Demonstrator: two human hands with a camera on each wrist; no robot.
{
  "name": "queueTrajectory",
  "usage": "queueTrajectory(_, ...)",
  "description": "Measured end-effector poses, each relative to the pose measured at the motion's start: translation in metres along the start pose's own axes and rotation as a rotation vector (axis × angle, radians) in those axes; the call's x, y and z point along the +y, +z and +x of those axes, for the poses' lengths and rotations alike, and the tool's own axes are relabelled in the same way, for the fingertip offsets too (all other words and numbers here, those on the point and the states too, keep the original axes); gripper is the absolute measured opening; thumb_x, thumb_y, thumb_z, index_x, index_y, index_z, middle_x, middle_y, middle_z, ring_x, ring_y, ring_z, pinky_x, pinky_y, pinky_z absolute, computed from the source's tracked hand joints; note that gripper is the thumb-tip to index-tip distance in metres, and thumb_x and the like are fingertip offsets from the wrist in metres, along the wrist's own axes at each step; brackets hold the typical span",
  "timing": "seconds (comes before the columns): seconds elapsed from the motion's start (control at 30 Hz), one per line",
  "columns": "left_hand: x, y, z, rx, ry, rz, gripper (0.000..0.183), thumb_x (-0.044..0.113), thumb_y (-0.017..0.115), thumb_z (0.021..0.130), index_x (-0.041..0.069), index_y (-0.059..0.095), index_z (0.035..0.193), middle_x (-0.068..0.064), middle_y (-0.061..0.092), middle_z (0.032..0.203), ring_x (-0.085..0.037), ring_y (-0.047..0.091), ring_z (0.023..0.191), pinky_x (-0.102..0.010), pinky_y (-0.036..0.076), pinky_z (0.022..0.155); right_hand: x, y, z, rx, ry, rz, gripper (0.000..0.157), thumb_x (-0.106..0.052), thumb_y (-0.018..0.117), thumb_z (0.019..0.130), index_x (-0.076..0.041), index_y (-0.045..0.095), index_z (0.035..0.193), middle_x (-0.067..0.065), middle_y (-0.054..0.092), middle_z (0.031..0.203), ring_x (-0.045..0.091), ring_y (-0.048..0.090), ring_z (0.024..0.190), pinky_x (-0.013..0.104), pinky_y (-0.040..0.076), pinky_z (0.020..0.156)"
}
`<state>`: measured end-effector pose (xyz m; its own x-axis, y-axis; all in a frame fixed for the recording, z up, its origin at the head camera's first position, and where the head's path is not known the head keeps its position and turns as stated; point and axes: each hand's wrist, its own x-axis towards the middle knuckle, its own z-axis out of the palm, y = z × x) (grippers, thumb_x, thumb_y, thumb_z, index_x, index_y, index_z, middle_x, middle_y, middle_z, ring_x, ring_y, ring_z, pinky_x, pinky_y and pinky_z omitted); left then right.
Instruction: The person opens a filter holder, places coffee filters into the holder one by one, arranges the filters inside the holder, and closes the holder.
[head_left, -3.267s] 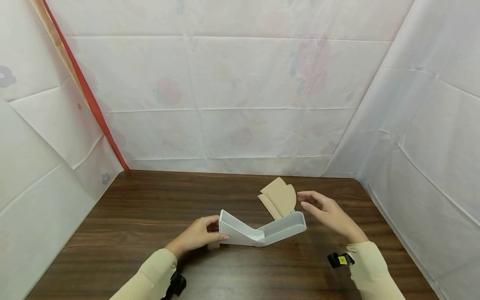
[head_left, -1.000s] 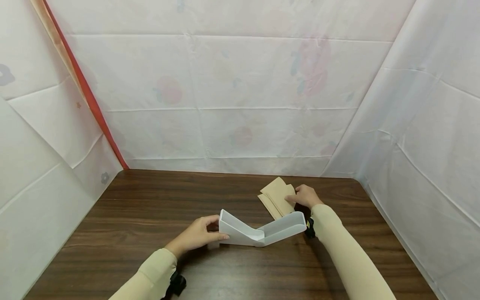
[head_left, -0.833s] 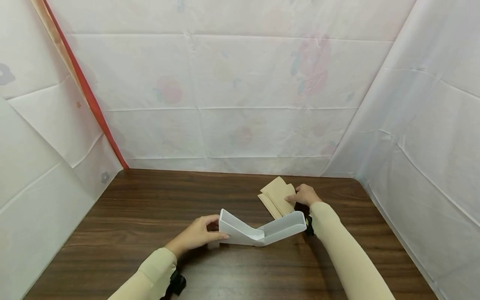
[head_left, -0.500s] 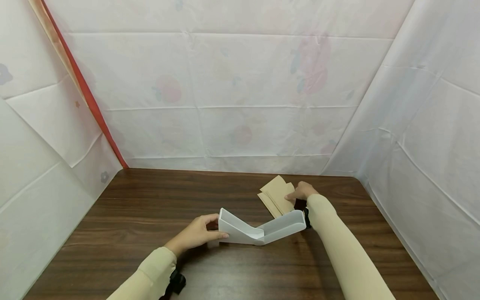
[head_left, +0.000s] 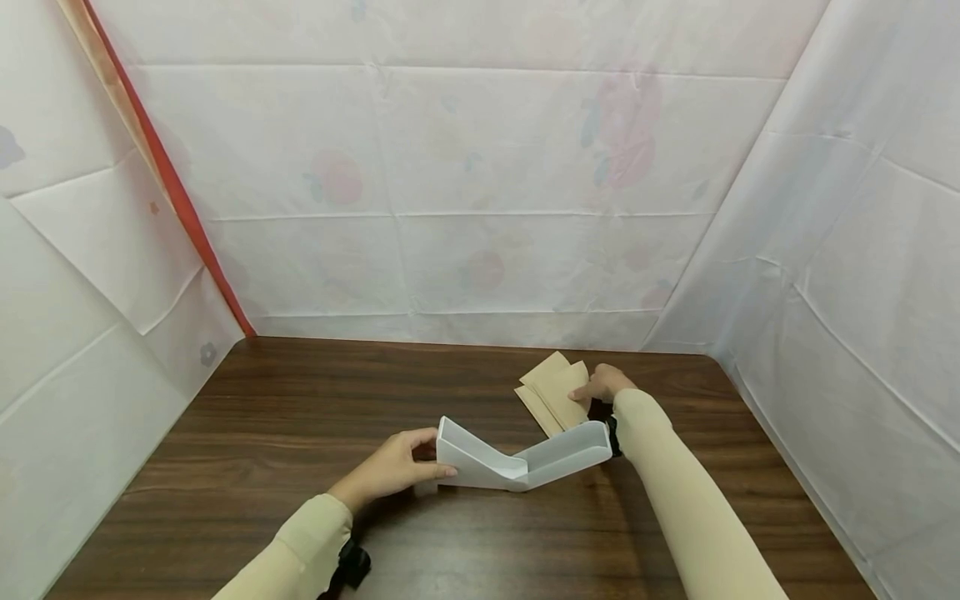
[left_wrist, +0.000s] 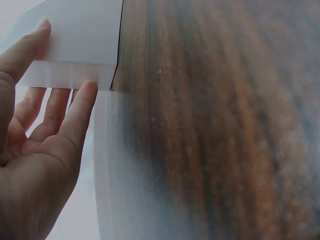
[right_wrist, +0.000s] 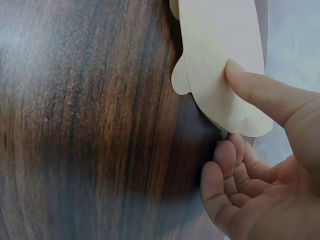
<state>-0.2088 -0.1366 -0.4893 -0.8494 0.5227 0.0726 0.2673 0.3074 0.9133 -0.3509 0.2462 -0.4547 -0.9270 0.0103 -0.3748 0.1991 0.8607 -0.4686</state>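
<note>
A white V-shaped holder [head_left: 483, 467] with raised side walls stands on the table, its two arms angled upward. My left hand [head_left: 390, 471] grips its left end, thumb on the front face and fingers at the end, as the left wrist view confirms. Behind the holder's right arm lie several tan cone-shaped paper coffee filters [head_left: 555, 387], fanned out, their lower part hidden by the holder. My right hand [head_left: 609, 385] pinches the rounded edge of the top coffee filter [right_wrist: 215, 45], thumb on top and curled fingertips beneath the edge.
The dark wood-grain table [head_left: 337, 392] ends at a pale printed cloth [head_left: 450, 167] at the back and sides. A red strip [head_left: 168, 171] runs down the left rear corner. A black wrist camera [head_left: 352, 567] sits under the left sleeve.
My right hand has moved left and away from me onto the coffee filters and taken the top one's edge, which has shifted slightly. The left hand and holder have stayed put.
</note>
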Motion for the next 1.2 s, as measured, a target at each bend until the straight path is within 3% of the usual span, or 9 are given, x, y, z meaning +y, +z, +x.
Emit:
queueTrajectory(0.1,0.000,0.000,0.000,0.000,0.001,0.008,0.038,0.027,0.081,0.087,0.013,0.067,0.120,0.002,0.071,0.107,-0.017,0.066,0.096,-0.030,0.054,0.078,0.002,0.000,0.001,-0.001,-0.019,-0.002,0.049,-0.027,0.081,0.086,0.009,0.056,0.109,0.011,0.051,0.088,0.024,0.048,0.078,0.034,0.042,0.066)
queueTrajectory(0.3,0.000,0.000,-0.001,0.002,0.014,0.011,0.038,0.026,0.081,0.088,0.011,0.067,0.120,0.000,0.071,0.108,-0.016,0.066,0.096,-0.029,0.054,0.078,0.011,0.001,0.004,-0.018,-0.073,-0.013,0.056,-0.032,0.080,0.086,0.012,0.057,0.113,0.014,0.056,0.096,0.023,0.049,0.082,0.036,0.046,0.073)
queueTrajectory(0.43,0.000,0.001,-0.001,0.005,0.012,0.017,0.038,0.026,0.081,0.087,0.012,0.067,0.120,0.000,0.071,0.108,-0.016,0.066,0.097,-0.029,0.054,0.078,0.019,0.002,0.005,-0.051,-0.095,0.012,0.042,-0.037,0.077,0.088,0.001,0.059,0.081,0.003,0.050,0.072,0.015,0.042,0.065,0.031,0.041,0.063)
queueTrajectory(0.57,0.001,0.001,-0.002,0.001,0.012,0.006,0.038,0.024,0.081,0.088,0.011,0.067,0.120,-0.001,0.071,0.109,-0.018,0.066,0.097,-0.029,0.054,0.078,0.025,0.001,0.004,-0.096,-0.113,0.105,0.046,-0.033,0.072,0.093,-0.015,0.045,0.060,-0.004,0.035,0.054,0.011,0.032,0.050,0.028,0.033,0.052)
queueTrajectory(0.9,0.005,0.002,-0.003,0.007,0.012,-0.011,0.036,0.022,0.081,0.088,0.010,0.067,0.119,-0.001,0.071,0.108,-0.019,0.066,0.096,-0.029,0.054,0.077,0.035,0.000,0.007,-0.156,-0.149,0.320,0.017,-0.010,0.065,0.091,-0.005,0.056,0.077,0.000,0.041,0.062,0.015,0.035,0.058,0.030,0.034,0.058)
queueTrajectory(1.2,0.000,0.001,0.001,0.011,0.023,0.041,0.035,0.027,0.081,0.087,0.013,0.068,0.117,0.002,0.071,0.106,-0.015,0.067,0.095,-0.030,0.054,0.079,0.034,-0.005,0.001,-0.161,-0.187,0.405,0.008,-0.007,0.064,0.091,-0.001,0.061,0.088,0.001,0.054,0.074,0.015,0.043,0.066,0.028,0.036,0.065)
